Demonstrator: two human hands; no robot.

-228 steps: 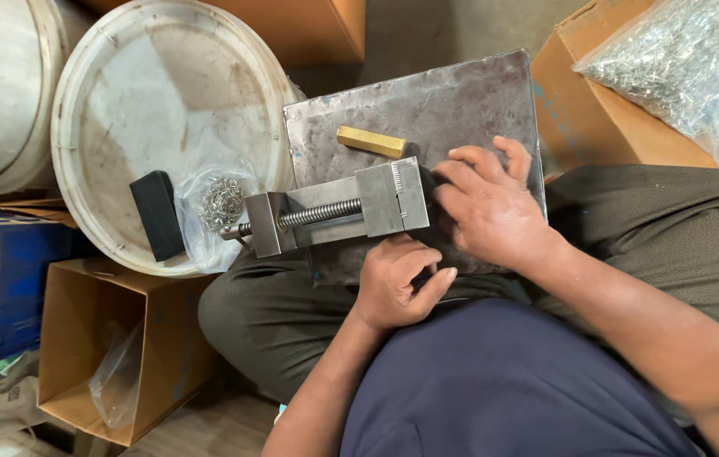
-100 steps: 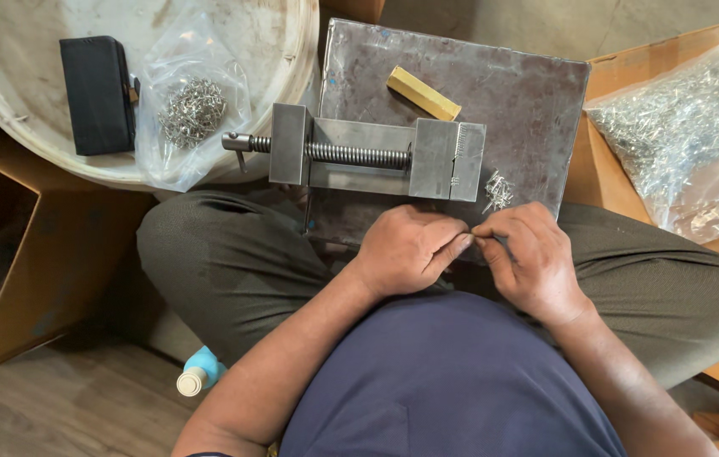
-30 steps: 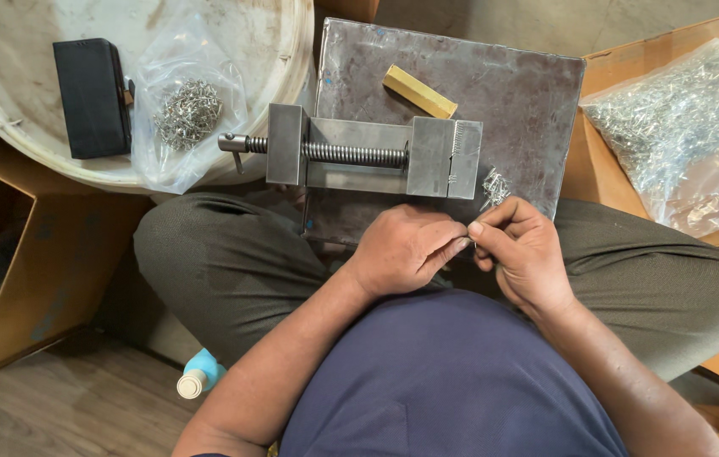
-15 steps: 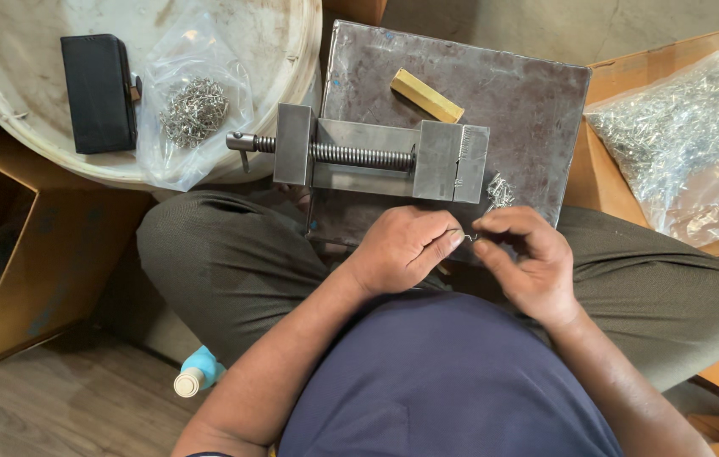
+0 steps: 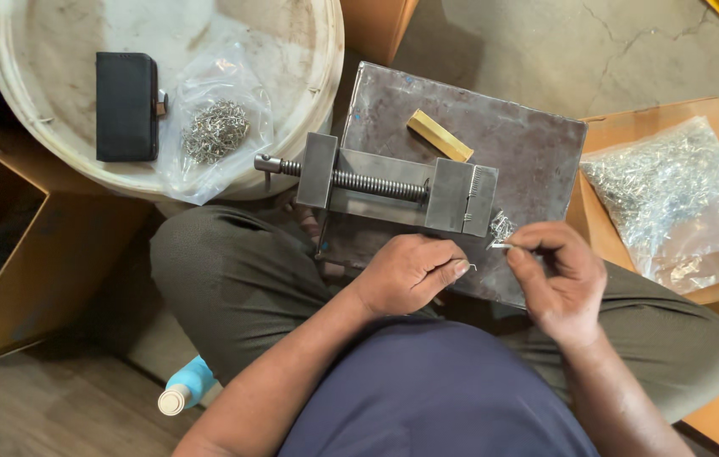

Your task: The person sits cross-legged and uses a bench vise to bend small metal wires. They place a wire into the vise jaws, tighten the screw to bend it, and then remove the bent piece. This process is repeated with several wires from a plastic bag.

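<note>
A small metal piece (image 5: 501, 246), thin, pale and shiny, was pinched between the thumb and forefinger of the right hand (image 5: 556, 281), its tip poking out toward the left; it was too small to make out its exact shape. It sat just in front of a little heap of similar silvery bits (image 5: 503, 227) lying on the grey steel plate (image 5: 495, 135), close by the end of the vise (image 5: 393, 184). The left hand (image 5: 410, 272) was curled nearly closed, and a fine wire-like piece (image 5: 470, 267) stuck out at its fingertips, just apart from the right hand's piece. The vise was dull grey steel with a threaded screw, lying across the plate, which rested on the person's lap. A small yellowish block (image 5: 439, 135) lay beyond the vise. To the left, a white round lid (image 5: 308, 51) carried a black case (image 5: 126, 106) and a clear bag of metal bits (image 5: 215, 131). A larger clear bag of shiny parts (image 5: 672, 199) lay in a cardboard box (image 5: 622, 127) on the right.
</note>
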